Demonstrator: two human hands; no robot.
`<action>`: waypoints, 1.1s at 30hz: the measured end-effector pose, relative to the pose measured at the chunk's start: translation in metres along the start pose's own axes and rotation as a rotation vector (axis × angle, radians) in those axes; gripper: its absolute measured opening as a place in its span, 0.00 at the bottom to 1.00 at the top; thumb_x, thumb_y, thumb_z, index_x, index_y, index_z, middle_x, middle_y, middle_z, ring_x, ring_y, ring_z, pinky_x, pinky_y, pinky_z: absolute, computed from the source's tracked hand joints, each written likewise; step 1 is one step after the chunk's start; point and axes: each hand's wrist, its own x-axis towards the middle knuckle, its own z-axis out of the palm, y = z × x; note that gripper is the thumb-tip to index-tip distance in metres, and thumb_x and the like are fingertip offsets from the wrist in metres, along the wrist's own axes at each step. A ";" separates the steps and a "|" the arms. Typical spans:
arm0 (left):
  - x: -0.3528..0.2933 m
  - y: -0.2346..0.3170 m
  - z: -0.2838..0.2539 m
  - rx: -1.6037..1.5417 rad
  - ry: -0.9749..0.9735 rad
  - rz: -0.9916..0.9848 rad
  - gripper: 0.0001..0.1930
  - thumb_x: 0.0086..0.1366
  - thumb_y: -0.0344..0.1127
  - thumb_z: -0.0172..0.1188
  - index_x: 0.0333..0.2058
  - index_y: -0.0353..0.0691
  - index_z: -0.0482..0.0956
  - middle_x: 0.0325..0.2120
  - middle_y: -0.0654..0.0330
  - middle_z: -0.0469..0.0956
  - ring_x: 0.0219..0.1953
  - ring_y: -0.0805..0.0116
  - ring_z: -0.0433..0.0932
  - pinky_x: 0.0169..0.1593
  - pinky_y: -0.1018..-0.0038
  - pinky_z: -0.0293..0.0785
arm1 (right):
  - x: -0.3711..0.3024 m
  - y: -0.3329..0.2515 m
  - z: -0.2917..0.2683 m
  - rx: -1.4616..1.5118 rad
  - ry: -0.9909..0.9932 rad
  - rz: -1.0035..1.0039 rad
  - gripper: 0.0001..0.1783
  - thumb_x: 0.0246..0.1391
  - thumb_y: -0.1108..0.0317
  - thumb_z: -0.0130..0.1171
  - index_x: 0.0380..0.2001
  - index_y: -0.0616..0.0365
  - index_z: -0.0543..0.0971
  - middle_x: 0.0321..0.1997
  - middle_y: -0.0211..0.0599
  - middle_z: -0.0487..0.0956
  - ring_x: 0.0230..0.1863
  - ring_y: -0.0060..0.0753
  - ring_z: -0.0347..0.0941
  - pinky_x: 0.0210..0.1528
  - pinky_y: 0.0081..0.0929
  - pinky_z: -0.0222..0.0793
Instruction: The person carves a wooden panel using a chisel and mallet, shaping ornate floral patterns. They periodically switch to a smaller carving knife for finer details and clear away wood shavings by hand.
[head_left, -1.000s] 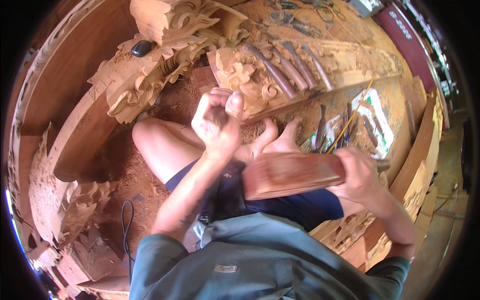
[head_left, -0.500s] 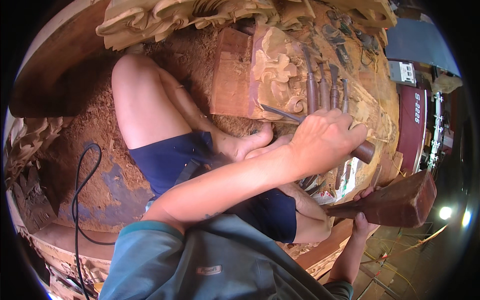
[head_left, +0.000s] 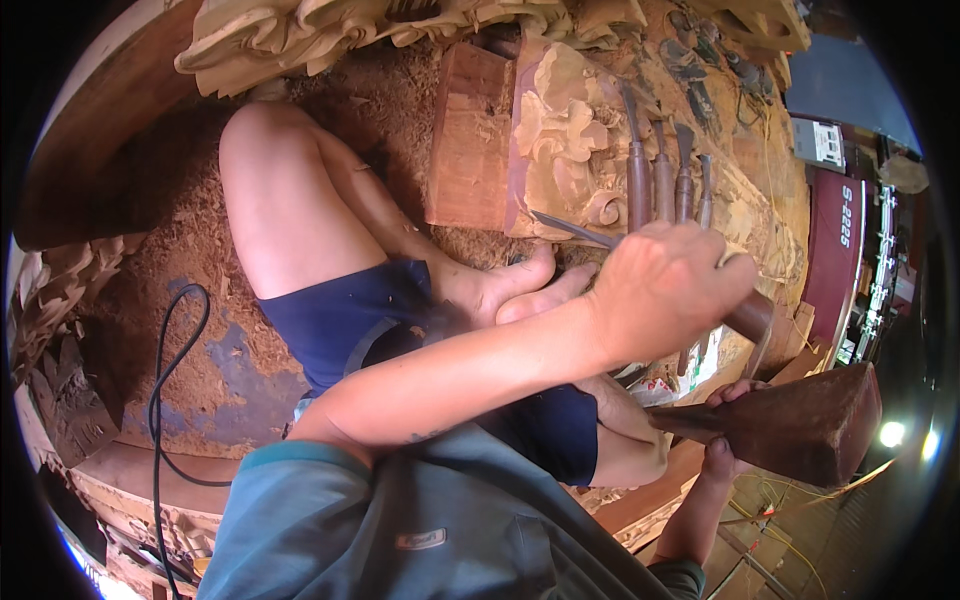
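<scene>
My left hand, its arm reaching across my body to the right, is closed around a chisel. The thin metal blade of that chisel points left over the lower edge of a carved wooden panel, and its dark handle end sticks out beyond my fist. In my right hand is a brown wooden mallet, gripped near the neck with its blocky head to the right. Beyond my left fist, several chisels with wooden handles lie side by side on the carving.
A plain reddish block adjoins the panel's left side. Large carved pieces stand at the far edge. Wood chips cover the floor around my bent legs, and a black cable loops at the left. Loose tools lie at the far right.
My left hand has shifted slightly right with the chisel, whose handle end now tilts further down. The mallet head has dropped a little in my right hand.
</scene>
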 end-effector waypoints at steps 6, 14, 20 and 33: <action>-0.001 -0.018 -0.003 0.007 0.024 -0.051 0.07 0.53 0.31 0.63 0.27 0.43 0.72 0.21 0.57 0.73 0.27 0.56 0.80 0.28 0.61 0.76 | -0.002 0.003 -0.006 0.013 -0.034 0.010 0.55 0.43 0.56 0.81 0.66 0.61 0.56 0.52 0.42 0.68 0.51 0.36 0.69 0.56 0.35 0.70; 0.005 0.003 -0.001 -0.015 0.032 -0.039 0.07 0.53 0.31 0.63 0.27 0.42 0.72 0.21 0.57 0.73 0.26 0.55 0.80 0.27 0.60 0.76 | 0.005 0.002 -0.005 0.055 -0.035 0.022 0.56 0.43 0.54 0.81 0.66 0.62 0.56 0.52 0.43 0.69 0.51 0.37 0.70 0.56 0.35 0.71; -0.001 -0.020 0.004 0.017 0.021 -0.042 0.05 0.54 0.30 0.61 0.28 0.41 0.73 0.21 0.56 0.74 0.25 0.55 0.81 0.26 0.60 0.76 | 0.000 0.007 -0.005 0.015 -0.021 0.001 0.58 0.41 0.52 0.83 0.66 0.62 0.56 0.51 0.43 0.69 0.51 0.37 0.71 0.57 0.36 0.71; -0.003 -0.007 0.005 -0.008 0.020 -0.041 0.06 0.52 0.31 0.63 0.26 0.42 0.73 0.20 0.58 0.74 0.26 0.57 0.80 0.28 0.62 0.75 | 0.003 0.016 -0.010 0.119 -0.046 -0.070 0.55 0.41 0.54 0.83 0.65 0.61 0.59 0.50 0.45 0.70 0.50 0.39 0.71 0.55 0.35 0.72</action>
